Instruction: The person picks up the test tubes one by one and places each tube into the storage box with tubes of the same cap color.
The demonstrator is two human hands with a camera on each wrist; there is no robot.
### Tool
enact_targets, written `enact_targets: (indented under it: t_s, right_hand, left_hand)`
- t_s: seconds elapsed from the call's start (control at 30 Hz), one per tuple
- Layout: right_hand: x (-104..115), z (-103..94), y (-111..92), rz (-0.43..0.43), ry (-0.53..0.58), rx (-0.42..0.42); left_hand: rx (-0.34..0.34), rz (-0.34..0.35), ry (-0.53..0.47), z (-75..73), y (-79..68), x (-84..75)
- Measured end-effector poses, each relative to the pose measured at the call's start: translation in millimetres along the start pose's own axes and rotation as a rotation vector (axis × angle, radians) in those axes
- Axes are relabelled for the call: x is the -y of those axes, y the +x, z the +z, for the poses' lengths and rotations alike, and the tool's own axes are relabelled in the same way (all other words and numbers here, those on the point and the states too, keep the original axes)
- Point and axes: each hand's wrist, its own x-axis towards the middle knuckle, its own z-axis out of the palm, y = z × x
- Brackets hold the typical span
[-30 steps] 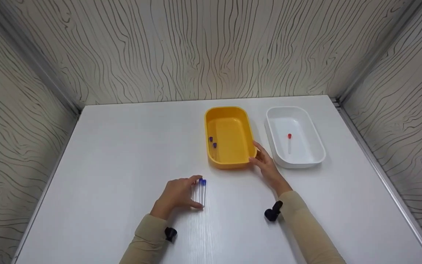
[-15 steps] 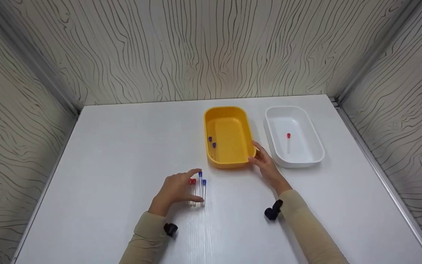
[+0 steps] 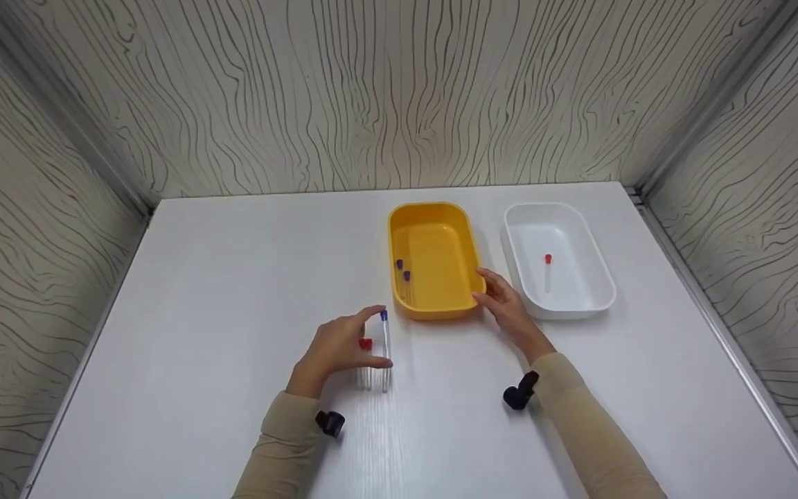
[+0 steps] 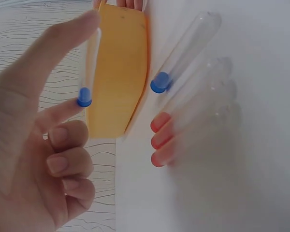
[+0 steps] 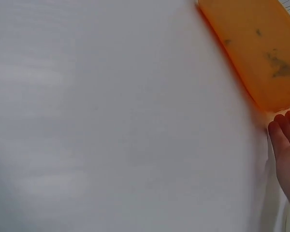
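Note:
My left hand (image 3: 335,344) pinches a clear test tube with a blue cap (image 4: 89,65) lengthwise, index finger at the cap and thumb at the other end. Below it on the table lie another blue-capped test tube (image 4: 189,46) and three red-capped test tubes (image 4: 163,140), side by side. With thumb and fingers around its near right corner, my right hand (image 3: 510,317) holds the yellow tray (image 3: 440,314). Inside that tray, two blue-capped tubes (image 3: 406,276) lie along the left wall.
Right of the yellow tray stands a white tray (image 3: 572,313) holding one red-capped tube (image 3: 548,274). Patterned wall panels (image 3: 385,97) enclose the white table (image 3: 233,291) at the back and both sides.
My left hand has lifted one blue-capped tube off the row and moved it slightly forward, uncovering the red caps. My right hand stays at the yellow tray's corner.

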Motion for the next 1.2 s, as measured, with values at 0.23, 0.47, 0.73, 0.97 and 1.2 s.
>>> enact_targets:
  t_s: [0.23,0.47,0.73,0.97,1.2]
  right_hand:
    - [0,0.3,0,0.065,0.041,0.037]
    - [-6,0.8,3,0.061,0.071,0.032]
    - [-3,3.1,-2,0.039,0.203,0.05]
    - [13,6.5,-10,0.078,0.141,0.056]
    - [10,5.8,-9,0.101,0.078,0.052]
  left_hand:
    - [-0.004,0.007,-0.027,-3.3,9.4,-3.1]
    - [-0.013,0.024,-0.043,-5.9,20.3,-7.0]
    - [-0.025,0.039,-0.074,-7.9,31.0,-12.3]
    - [-0.032,0.042,-0.067,-11.7,43.4,-17.5]
    - [-0.049,0.074,-0.076,-17.0,55.2,-22.4]
